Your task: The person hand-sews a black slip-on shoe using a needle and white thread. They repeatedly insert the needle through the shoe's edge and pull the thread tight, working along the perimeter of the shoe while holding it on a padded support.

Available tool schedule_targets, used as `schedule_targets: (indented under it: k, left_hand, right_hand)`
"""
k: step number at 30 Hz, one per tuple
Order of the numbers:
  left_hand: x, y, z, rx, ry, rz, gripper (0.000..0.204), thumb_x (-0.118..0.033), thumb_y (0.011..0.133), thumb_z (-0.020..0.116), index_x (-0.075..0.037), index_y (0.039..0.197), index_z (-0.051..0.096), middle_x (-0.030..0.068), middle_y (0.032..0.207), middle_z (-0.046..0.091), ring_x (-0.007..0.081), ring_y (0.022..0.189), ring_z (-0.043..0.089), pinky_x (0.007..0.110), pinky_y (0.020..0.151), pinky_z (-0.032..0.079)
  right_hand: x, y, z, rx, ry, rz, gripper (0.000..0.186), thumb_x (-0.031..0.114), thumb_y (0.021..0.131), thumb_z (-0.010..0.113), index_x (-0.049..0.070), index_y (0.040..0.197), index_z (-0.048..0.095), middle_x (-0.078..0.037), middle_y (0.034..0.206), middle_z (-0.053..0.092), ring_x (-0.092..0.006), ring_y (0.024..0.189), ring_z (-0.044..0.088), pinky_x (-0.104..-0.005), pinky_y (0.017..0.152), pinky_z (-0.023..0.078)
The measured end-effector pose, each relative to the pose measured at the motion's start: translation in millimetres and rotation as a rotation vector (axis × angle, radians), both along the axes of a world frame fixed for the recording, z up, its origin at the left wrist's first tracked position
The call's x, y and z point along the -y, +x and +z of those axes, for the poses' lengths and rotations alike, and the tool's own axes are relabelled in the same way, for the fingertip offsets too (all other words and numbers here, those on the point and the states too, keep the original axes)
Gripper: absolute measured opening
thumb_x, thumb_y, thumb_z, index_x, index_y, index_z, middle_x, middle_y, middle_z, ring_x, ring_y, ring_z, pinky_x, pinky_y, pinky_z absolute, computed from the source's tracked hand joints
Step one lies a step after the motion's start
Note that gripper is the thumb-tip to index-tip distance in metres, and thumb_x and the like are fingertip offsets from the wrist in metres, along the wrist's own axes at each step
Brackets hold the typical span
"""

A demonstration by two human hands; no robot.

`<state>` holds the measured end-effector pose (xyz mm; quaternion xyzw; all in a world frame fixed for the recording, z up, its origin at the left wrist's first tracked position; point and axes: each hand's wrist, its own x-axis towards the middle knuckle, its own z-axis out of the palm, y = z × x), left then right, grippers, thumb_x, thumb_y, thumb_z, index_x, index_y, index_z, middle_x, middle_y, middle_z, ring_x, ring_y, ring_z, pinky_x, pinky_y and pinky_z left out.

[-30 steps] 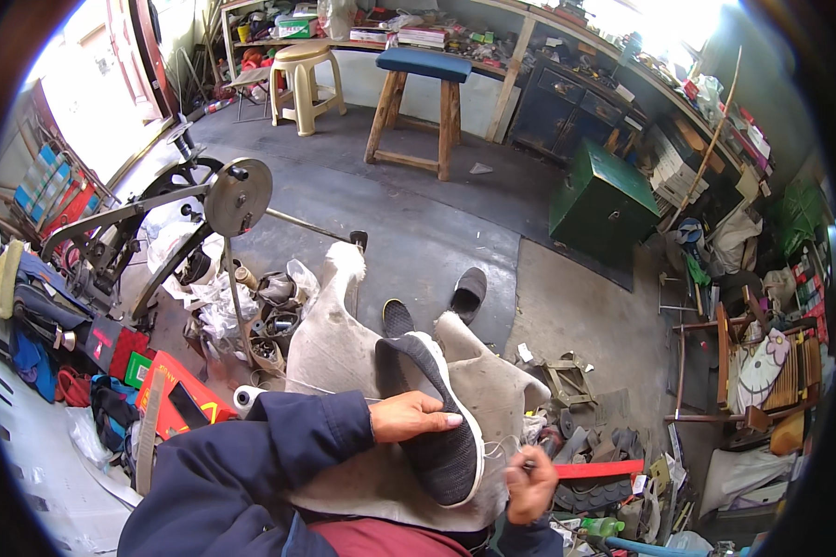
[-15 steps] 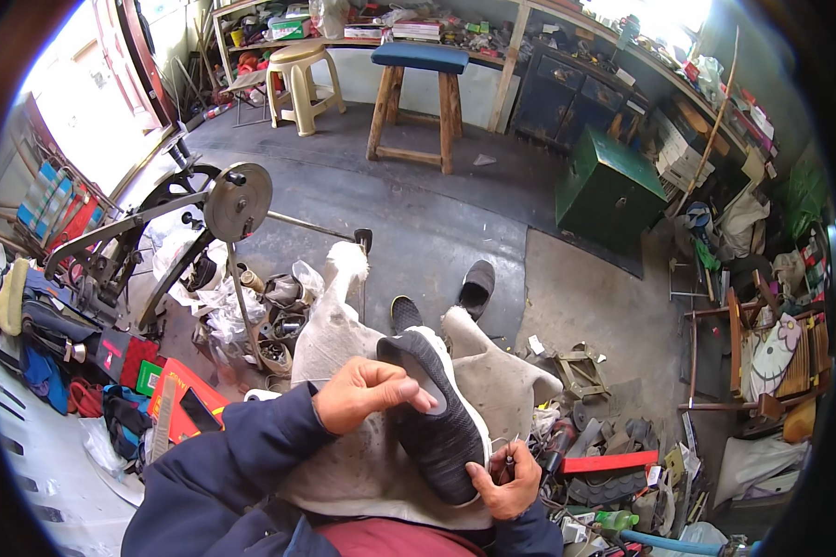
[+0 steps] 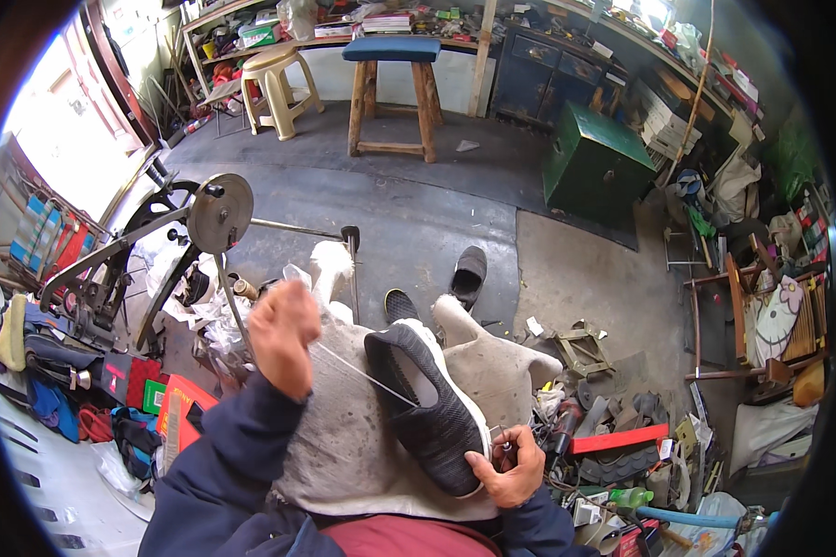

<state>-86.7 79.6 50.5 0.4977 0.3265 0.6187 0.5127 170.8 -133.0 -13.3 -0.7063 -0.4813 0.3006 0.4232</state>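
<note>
A pale hide apron [image 3: 344, 436] covers the lap. On it lies a dark knit shoe [image 3: 429, 401], sole edge facing right, toe pointing away. Left of the shoe, the raised left hand [image 3: 283, 336] has its grip closed on a taut white thread [image 3: 362, 371] running to the shoe opening. At the shoe's near end, the right hand [image 3: 509, 466] grips a small awl [image 3: 507, 451].

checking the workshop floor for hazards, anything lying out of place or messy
Yes. A lone dark slipper lies by itself on the bare concrete, and tools and scraps are heaped loose on the floor beside the right hand. The dark shoe on the lap looks intact, a thread drawn taut to the left hand.
</note>
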Motion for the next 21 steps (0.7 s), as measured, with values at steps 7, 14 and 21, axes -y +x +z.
schedule_targets:
  k: [7, 14, 21]
  left_hand:
    - [94.7, 67.7, -23.0, -0.800, 0.725, -0.578, 0.021, -0.019, 0.083, 0.080, -0.008, 0.093, 0.066, 0.0085, 0.072, 0.055, 0.0268, 0.064, 0.062, 0.038, 0.056, 0.049]
    - [98.6, 84.1, -37.0, -0.771, 0.394, -0.711, 0.027, -0.021, 0.086, 0.077, -0.004, 0.100, 0.061, 0.0126, 0.090, 0.062, 0.0335, 0.079, 0.066, 0.040, 0.066, 0.053]
    - [98.8, 91.8, -47.7, -0.804, 0.360, -0.720, 0.032, -0.024, 0.084, 0.081, -0.006, 0.099, 0.060, 0.0112, 0.090, 0.062, 0.0323, 0.076, 0.066, 0.039, 0.065, 0.052]
  right_hand:
    - [2.9, 15.8, -4.4, -0.518, 0.038, -0.013, 0.021, 0.017, 0.091, 0.074, 0.006, 0.091, 0.056, 0.004, 0.071, 0.052, -0.0034, 0.061, 0.044, -0.0193, 0.058, 0.036]
    - [20.6, 17.6, -14.2, -0.763, 0.047, -0.072, 0.014, 0.009, 0.095, 0.070, 0.006, 0.089, 0.057, 0.008, 0.076, 0.053, -0.0007, 0.065, 0.043, -0.0186, 0.059, 0.032]
    - [22.3, 16.0, -27.0, -0.844, 0.152, -0.107, 0.021, 0.006, 0.096, 0.068, 0.007, 0.083, 0.051, 0.004, 0.075, 0.052, -0.0027, 0.062, 0.042, -0.0202, 0.057, 0.034]
